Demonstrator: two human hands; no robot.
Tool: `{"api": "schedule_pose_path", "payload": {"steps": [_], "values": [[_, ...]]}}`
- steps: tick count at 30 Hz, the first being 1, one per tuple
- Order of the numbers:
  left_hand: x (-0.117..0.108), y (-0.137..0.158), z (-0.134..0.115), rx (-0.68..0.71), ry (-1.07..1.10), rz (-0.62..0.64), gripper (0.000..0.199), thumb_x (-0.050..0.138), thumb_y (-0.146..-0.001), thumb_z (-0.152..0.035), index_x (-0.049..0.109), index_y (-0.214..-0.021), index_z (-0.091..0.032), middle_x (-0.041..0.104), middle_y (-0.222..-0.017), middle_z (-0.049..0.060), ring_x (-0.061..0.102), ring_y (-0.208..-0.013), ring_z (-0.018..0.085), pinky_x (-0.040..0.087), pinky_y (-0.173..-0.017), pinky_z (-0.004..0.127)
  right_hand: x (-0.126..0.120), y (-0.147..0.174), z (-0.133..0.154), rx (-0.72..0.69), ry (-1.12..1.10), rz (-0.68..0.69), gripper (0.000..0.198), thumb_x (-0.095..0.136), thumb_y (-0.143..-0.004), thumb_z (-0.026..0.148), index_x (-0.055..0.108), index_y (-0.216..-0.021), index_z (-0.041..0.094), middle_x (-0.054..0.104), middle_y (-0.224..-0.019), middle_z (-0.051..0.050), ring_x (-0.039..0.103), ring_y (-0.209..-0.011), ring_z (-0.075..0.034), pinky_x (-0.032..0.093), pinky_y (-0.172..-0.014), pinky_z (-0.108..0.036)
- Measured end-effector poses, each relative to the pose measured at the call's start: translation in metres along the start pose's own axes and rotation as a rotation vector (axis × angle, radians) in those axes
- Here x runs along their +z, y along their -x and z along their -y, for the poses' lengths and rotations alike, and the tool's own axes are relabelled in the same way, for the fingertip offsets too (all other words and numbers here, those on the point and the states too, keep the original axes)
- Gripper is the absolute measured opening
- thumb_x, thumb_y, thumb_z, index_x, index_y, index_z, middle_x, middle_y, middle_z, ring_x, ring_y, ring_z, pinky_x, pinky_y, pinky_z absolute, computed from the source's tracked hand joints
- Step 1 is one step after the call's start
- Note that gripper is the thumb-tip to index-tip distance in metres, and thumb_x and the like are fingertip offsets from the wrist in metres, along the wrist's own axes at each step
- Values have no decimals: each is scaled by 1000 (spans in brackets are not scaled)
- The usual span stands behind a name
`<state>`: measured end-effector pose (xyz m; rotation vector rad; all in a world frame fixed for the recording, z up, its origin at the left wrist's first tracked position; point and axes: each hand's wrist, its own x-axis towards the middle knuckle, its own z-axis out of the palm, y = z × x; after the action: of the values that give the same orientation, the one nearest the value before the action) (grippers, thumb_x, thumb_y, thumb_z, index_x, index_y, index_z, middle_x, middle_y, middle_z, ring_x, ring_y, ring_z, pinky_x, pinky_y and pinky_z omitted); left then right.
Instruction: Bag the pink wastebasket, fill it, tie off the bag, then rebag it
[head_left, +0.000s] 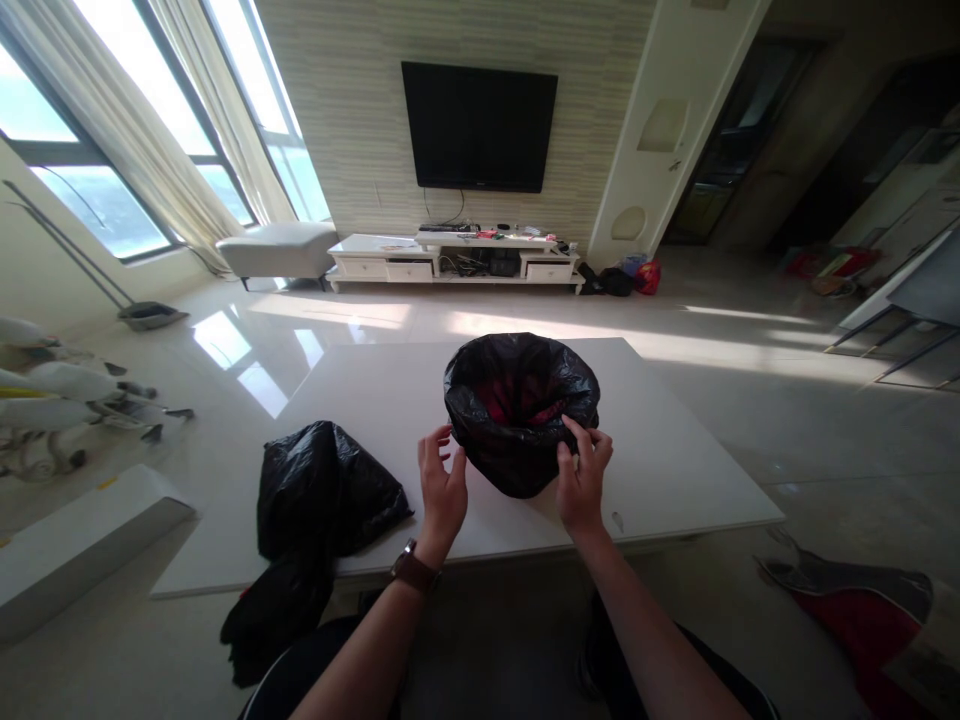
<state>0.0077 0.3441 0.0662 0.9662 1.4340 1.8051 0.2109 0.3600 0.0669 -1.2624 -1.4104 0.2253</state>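
Note:
A round bin lined with a black plastic bag (pixel 517 465) stands on the white table, the bag folded outward over its rim. Reddish pink shows through inside the opening. My left hand (pixel 442 490) is beside the bin's left side, its fingers apart and holding nothing; whether the fingertips touch the bag I cannot tell. On the right, my right hand (pixel 585 480) has its fingers bent at the bag's rim, the index finger over the edge and the thumb outside. Another black plastic bag (pixel 322 490), crumpled, lies left of my left hand and hangs over the table's near edge.
The white table (pixel 660 470) extends under both bags. A TV cabinet (pixel 382 268) stands by the far wall below a television (pixel 480 125). On the left are a grey ottoman (pixel 281 255), a dustpan (pixel 150 315) and a long white box (pixel 90 540). A red and dark bag (pixel 855 610) lies right.

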Motion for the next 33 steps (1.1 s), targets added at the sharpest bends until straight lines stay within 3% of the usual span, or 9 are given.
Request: {"api": "schedule_pose_path", "payload": {"steps": [4, 9, 17, 22, 33], "values": [[0, -9, 5, -366, 170, -55, 24, 69, -93, -19, 65, -117, -23, 63, -127, 11, 62, -111, 23, 51, -88, 32, -1, -3, 3, -9, -84, -1, 36, 49, -105, 40, 64, -130, 21, 53, -123, -11, 53, -121, -27, 41, -111, -50], [-1, -14, 10, -614, 385, 34, 13, 67, -95, -29, 63, -101, -18, 70, -103, 10, 69, -86, 19, 56, -80, 34, -2, -5, 3, 13, -96, -16, 31, 48, -105, 41, 63, -123, 21, 55, -120, -10, 53, -118, -26, 41, -109, -47], [-4, -15, 11, -604, 477, -4, 28, 83, -79, -32, 61, -92, -21, 66, -89, -1, 64, -76, 14, 54, -72, 28, -5, -8, 1, 97, -121, -89, 27, 49, -102, 47, 60, -105, 22, 55, -109, -7, 52, -108, -25, 42, -100, -43], [-4, -15, 12, -601, 500, -13, 32, 84, -73, -24, 61, -94, -21, 65, -84, -3, 62, -73, 13, 51, -70, 27, -5, -11, 0, 166, -141, -135, 28, 47, -101, 47, 59, -106, 22, 56, -111, -8, 53, -108, -25, 41, -99, -42], [-5, -19, 13, -702, 570, -95, 18, 69, -79, -7, 59, -85, -21, 66, -78, -1, 63, -71, 14, 50, -71, 26, -4, -16, -5, 266, -206, -213, 30, 51, -96, 45, 61, -110, 22, 60, -116, -8, 55, -113, -25, 42, -102, -41]]}}
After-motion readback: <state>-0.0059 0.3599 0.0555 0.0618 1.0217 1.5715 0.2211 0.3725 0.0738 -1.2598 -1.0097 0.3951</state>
